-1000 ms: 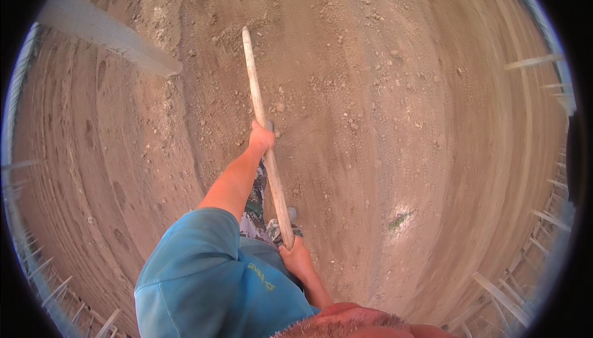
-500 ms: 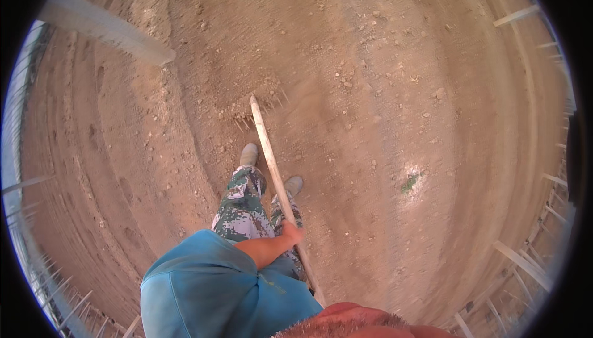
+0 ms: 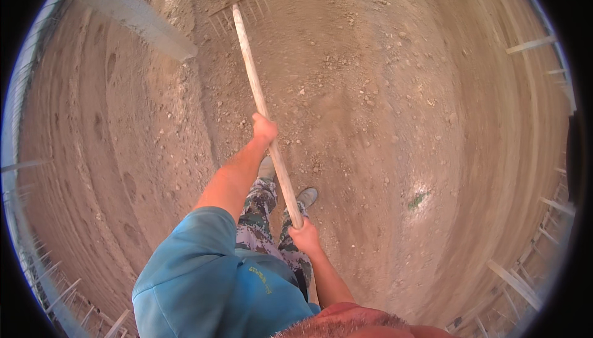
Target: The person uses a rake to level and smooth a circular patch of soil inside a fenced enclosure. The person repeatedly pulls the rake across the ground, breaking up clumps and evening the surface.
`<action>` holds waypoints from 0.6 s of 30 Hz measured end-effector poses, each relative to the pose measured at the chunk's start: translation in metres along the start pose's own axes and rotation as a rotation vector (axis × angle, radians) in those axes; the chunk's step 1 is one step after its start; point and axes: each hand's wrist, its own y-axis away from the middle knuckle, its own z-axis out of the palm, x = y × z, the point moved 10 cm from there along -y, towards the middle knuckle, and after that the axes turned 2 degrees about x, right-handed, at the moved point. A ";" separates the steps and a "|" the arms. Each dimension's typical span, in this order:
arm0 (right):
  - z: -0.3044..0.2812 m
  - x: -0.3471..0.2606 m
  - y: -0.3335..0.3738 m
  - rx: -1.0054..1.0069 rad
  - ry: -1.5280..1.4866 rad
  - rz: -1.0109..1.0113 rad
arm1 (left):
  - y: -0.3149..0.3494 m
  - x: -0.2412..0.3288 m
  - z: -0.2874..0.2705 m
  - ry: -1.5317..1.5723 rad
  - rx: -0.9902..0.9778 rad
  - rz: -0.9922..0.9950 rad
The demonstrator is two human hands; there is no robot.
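A rake (image 3: 248, 54) with a long pale wooden handle slants away from me over brown soil (image 3: 346, 153). Its wide row of thin metal tines lies at the far end, over the dirt. My left hand (image 3: 265, 127) is wrapped round the handle near its middle, arm stretched forward. Closer to my body, my right hand (image 3: 304, 237) grips the handle's near end. Both of my shoes (image 3: 307, 196) stand on the soil just below the handle, the left one partly hidden by my arm and the handle.
A thick pale post (image 3: 133, 14) rises from the soil at the far left. More thin posts (image 3: 531, 45) line the right rim. Small clods and stones are scattered ahead, and a small green plant (image 3: 418, 200) grows to the right.
The rake's head has moved forward, away from my feet. My left hand has slid or reached further up the handle. My right hand has come into view at its near end.
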 end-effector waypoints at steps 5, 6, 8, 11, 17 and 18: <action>0.026 -0.288 -0.135 -0.143 -0.288 -0.243 | -0.096 0.108 -0.134 0.012 0.142 0.167; 0.024 -0.321 -0.168 -0.066 -0.303 -0.345 | -0.101 0.137 -0.141 0.000 0.135 0.216; 0.026 -0.380 -0.190 -0.153 -0.248 -0.265 | -0.113 0.139 -0.159 -0.017 0.098 0.202; 0.062 -0.381 -0.181 -0.246 -0.203 -0.162 | -0.118 0.106 -0.169 -0.103 0.079 0.166; 0.117 -0.195 -0.091 -0.176 -0.096 -0.133 | -0.070 -0.008 -0.116 -0.144 -0.017 -0.008; 0.116 -0.166 -0.063 -0.198 -0.079 -0.099 | -0.059 -0.028 -0.107 -0.145 -0.022 -0.036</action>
